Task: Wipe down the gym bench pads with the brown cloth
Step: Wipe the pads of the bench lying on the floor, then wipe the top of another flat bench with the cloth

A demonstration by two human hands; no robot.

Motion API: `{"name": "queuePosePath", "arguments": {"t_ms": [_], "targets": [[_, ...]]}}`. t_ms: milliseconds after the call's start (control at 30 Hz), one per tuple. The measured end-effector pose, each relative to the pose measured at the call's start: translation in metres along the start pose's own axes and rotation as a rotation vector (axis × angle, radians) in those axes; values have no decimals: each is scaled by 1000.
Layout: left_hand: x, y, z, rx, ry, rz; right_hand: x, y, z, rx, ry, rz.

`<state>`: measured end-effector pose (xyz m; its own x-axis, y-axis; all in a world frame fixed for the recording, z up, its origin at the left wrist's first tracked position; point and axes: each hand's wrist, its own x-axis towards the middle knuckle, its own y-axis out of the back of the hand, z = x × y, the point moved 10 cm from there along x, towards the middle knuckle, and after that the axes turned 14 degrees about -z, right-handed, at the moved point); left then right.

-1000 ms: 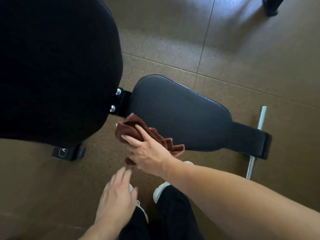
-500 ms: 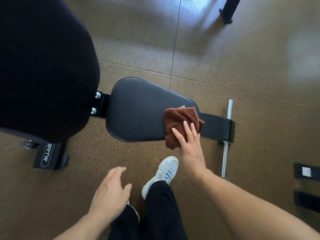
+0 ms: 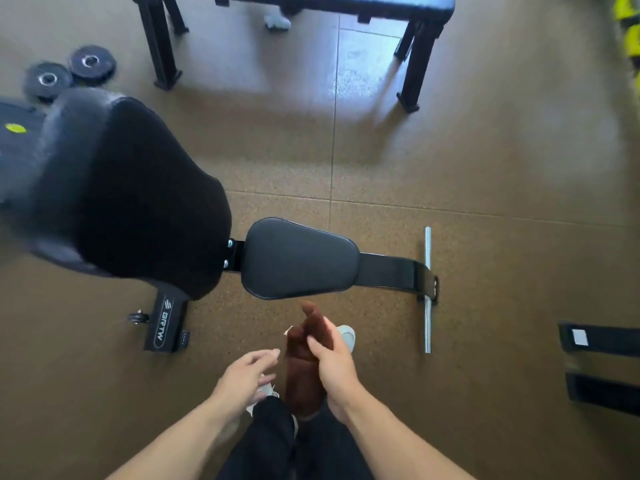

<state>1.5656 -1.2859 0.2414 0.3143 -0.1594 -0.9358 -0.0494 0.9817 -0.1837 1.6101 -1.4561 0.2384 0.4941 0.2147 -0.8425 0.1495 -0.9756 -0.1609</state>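
The black gym bench lies across the floor, its raised back pad (image 3: 138,202) at the left and its smaller seat pad (image 3: 298,258) in the middle. The brown cloth (image 3: 303,362) hangs bunched in front of my legs, below the seat pad and clear of it. My right hand (image 3: 332,362) grips the cloth from its right side. My left hand (image 3: 247,374) hovers just left of the cloth with relaxed fingers, holding nothing.
A chrome foot bar (image 3: 428,289) crosses the bench's right end. A second black bench (image 3: 415,53) stands at the back. Two weight plates (image 3: 69,72) lie at the far left. Black equipment (image 3: 599,362) sits at the right edge. My shoes and dark trousers (image 3: 277,441) are below.
My right hand has lifted the cloth off the seat pad's right end and drawn it back toward my body. The view has pulled back and up, showing more of the room.
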Motion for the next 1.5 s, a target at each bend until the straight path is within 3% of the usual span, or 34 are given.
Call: {"name": "queuePosePath", "arguments": {"t_ms": [333,633,833,1133,1500], "targets": [[-93,-152,87,90,-95,-287,-119,52,-94,201,69,-28],[-79,-259,153,166,-239,-248,-141,178,-154,70,163,117],[-55,-310,179,68,-267,-276,-136,244,-193,-36,271,249],[-8,-357,252,-97,-290,-290,-106,320,-273,-87,279,248],[24,-487,386,606,-246,-388,-77,469,-408,-143,232,247]]}}
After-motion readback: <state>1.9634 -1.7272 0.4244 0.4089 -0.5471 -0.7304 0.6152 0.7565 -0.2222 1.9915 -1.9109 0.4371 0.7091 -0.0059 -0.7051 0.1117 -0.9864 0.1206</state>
